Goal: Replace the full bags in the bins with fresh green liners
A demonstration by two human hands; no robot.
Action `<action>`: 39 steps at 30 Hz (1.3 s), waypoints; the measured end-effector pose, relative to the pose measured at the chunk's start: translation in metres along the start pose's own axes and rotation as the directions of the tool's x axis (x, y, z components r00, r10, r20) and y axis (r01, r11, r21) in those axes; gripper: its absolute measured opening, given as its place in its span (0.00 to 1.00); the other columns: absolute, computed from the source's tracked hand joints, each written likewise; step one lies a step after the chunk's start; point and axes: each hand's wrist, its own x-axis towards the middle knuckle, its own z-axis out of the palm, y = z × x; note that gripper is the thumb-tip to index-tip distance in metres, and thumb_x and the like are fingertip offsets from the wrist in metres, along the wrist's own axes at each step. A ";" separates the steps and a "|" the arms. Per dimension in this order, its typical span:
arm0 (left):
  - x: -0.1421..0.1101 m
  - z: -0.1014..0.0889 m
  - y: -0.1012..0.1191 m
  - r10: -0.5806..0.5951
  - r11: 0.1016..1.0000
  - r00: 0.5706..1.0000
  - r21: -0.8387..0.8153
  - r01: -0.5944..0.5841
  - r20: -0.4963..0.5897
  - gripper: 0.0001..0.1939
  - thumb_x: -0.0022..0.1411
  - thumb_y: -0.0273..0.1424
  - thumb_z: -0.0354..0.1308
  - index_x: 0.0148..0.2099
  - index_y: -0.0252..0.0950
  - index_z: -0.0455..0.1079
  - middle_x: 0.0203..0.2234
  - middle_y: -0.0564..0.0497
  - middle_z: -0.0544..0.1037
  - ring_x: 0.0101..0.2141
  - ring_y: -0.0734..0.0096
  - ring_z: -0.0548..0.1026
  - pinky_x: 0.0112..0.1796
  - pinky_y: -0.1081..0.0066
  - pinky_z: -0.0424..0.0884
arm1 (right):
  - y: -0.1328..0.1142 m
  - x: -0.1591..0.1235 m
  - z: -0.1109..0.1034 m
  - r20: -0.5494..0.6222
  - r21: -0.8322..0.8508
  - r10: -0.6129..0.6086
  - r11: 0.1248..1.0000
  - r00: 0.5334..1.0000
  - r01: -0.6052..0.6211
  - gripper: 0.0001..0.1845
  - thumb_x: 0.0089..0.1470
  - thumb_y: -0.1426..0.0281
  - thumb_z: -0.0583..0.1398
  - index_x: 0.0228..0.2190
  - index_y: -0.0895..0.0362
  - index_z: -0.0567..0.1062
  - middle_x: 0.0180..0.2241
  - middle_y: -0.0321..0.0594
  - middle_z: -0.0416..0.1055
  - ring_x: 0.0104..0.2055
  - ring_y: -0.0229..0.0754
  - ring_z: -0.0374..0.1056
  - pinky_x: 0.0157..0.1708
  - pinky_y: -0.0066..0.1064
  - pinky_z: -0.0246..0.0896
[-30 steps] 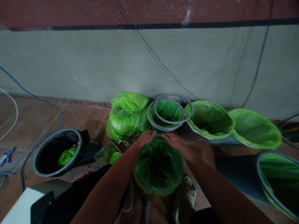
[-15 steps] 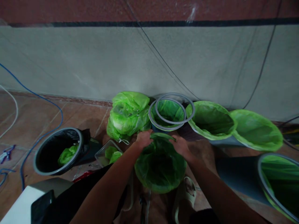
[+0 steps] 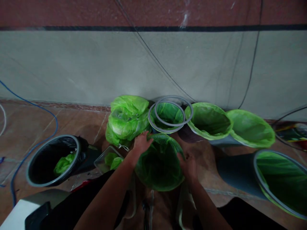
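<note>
From the head camera, a round bin lined with a green plastic bag (image 3: pixel 159 169) stands at the centre, mouth up and with no long axis to it. The left hand (image 3: pixel 142 143) is at its 11 o'clock edge, fingers spread at the rim. The right hand (image 3: pixel 188 166) is at 3 o'clock, fingers loosely curled; whether they pinch the plastic, I cannot tell. A bundle of green bags (image 3: pixel 127 121) sits just beyond the left hand, while open tile floor (image 3: pixel 203 166) leaves room at 3 o'clock — both hands are about equally near.
</note>
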 end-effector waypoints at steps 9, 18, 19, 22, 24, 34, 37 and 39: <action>0.019 0.005 0.022 0.032 0.999 0.999 0.043 -0.033 0.026 0.12 0.66 0.28 0.47 0.43 0.39 0.72 0.37 0.49 0.80 0.38 0.68 0.77 0.40 0.70 0.68 | -0.055 0.083 0.008 0.274 0.102 -0.246 0.969 0.930 0.226 0.23 0.62 0.58 0.46 0.35 0.56 0.77 0.39 0.46 0.77 0.42 0.45 0.71 0.47 0.35 0.63; -0.013 0.017 -0.006 0.346 0.922 0.930 0.230 -0.312 -0.124 0.13 0.64 0.25 0.47 0.44 0.37 0.73 0.43 0.45 0.76 0.45 0.61 0.71 0.52 0.60 0.63 | -0.034 0.068 0.016 0.408 -0.036 -0.276 0.947 0.870 0.318 0.19 0.63 0.65 0.50 0.50 0.55 0.72 0.45 0.45 0.76 0.45 0.45 0.73 0.48 0.33 0.62; -0.016 0.018 -0.009 0.344 0.916 0.932 0.262 -0.305 -0.114 0.13 0.64 0.25 0.48 0.43 0.37 0.73 0.45 0.44 0.75 0.46 0.59 0.71 0.53 0.58 0.63 | -0.033 0.066 0.015 0.419 -0.093 -0.258 0.941 0.871 0.324 0.19 0.63 0.66 0.50 0.51 0.56 0.71 0.45 0.46 0.76 0.46 0.46 0.73 0.48 0.33 0.62; -0.023 0.018 -0.011 0.300 0.900 0.952 0.347 -0.263 -0.058 0.14 0.62 0.24 0.48 0.42 0.36 0.75 0.46 0.42 0.74 0.48 0.56 0.70 0.56 0.51 0.59 | -0.030 0.060 0.013 0.469 -0.289 -0.144 0.907 0.871 0.306 0.20 0.62 0.68 0.51 0.54 0.60 0.66 0.42 0.51 0.76 0.46 0.49 0.73 0.47 0.35 0.61; -0.026 0.015 -0.011 0.287 0.894 0.958 0.365 -0.262 -0.016 0.13 0.60 0.24 0.49 0.40 0.35 0.75 0.48 0.40 0.73 0.50 0.53 0.68 0.58 0.45 0.54 | -0.030 0.058 0.010 0.495 -0.368 -0.085 0.881 0.865 0.297 0.20 0.62 0.68 0.51 0.54 0.62 0.65 0.41 0.53 0.76 0.47 0.49 0.72 0.47 0.35 0.61; -0.020 -0.010 0.015 0.100 0.993 0.970 0.086 -0.083 -0.222 0.16 0.56 0.31 0.57 0.48 0.38 0.71 0.58 0.44 0.68 0.55 0.56 0.66 0.55 0.54 0.62 | -0.062 0.087 0.002 0.412 -0.139 -0.243 0.936 0.878 0.323 0.29 0.58 0.56 0.55 0.53 0.63 0.69 0.50 0.53 0.73 0.50 0.49 0.71 0.50 0.37 0.63; 0.003 -0.007 0.029 -0.057 0.998 0.984 -0.017 0.055 -0.172 0.26 0.59 0.38 0.57 0.59 0.36 0.63 0.54 0.41 0.71 0.53 0.54 0.69 0.51 0.56 0.66 | -0.072 0.090 0.016 0.388 -0.071 -0.340 0.916 0.857 0.395 0.18 0.55 0.64 0.59 0.46 0.58 0.75 0.46 0.47 0.76 0.46 0.47 0.72 0.50 0.37 0.63; 0.016 -0.002 0.032 -0.088 0.995 0.995 -0.052 0.086 -0.048 0.23 0.61 0.37 0.56 0.57 0.37 0.64 0.50 0.43 0.75 0.51 0.56 0.71 0.49 0.58 0.67 | -0.071 0.088 0.024 0.330 -0.035 -0.364 0.917 0.871 0.397 0.12 0.53 0.69 0.59 0.39 0.56 0.78 0.42 0.43 0.77 0.44 0.45 0.72 0.49 0.36 0.63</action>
